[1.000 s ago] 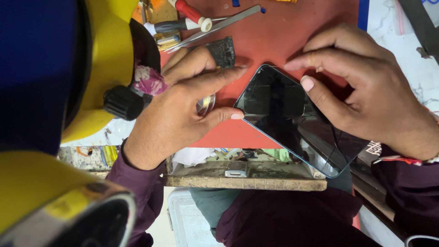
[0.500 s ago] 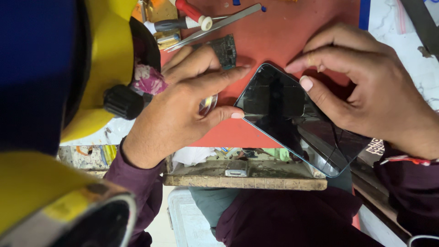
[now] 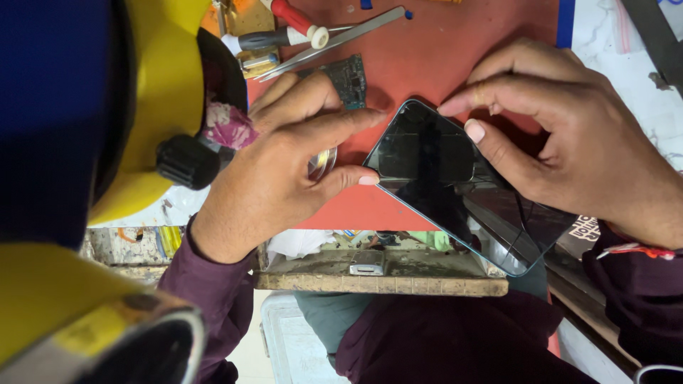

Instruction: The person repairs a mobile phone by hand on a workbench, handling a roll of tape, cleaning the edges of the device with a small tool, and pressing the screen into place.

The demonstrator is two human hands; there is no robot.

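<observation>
While both hands steady a phone over a red mat, this is the layout from largest thing to smallest.

Yellow and blue machine (image 3: pixel 153 107): fills the left side of the view, blurred and close to the camera, with a black knob (image 3: pixel 186 161) facing the bench.
Red mat (image 3: pixel 441 64): covers the bench top, with the wooden bench edge (image 3: pixel 384 279) below it.
Right hand (image 3: pixel 583 149): fingers curled over the phone's upper right edge, thumb pressed flat on the glass, so it grips the phone.
Left hand (image 3: pixel 284 167): thumb tip and forefinger pinch the phone's left corner; the other fingers are loosely bent.
Phone (image 3: pixel 455 185): dark glass face up, lying slantwise between the two hands, its lower end reaching past the bench edge; cracks show near the lower right.
Tweezers (image 3: pixel 334 43): lie untouched at the top of the mat.
Circuit board (image 3: pixel 348 77): small, dark, on the mat just behind the left forefinger, apart from the phone.
Screwdriver (image 3: pixel 284 34): red and white handle, beside the tweezers.
Small shiny round thing (image 3: pixel 321 163): under the left palm; what it is cannot be told.
Progress, as a judgement: the glass looks seated on the body, and the hands seem to be pressing or checking its edges. Whether the loose board belongs inside is unclear.
</observation>
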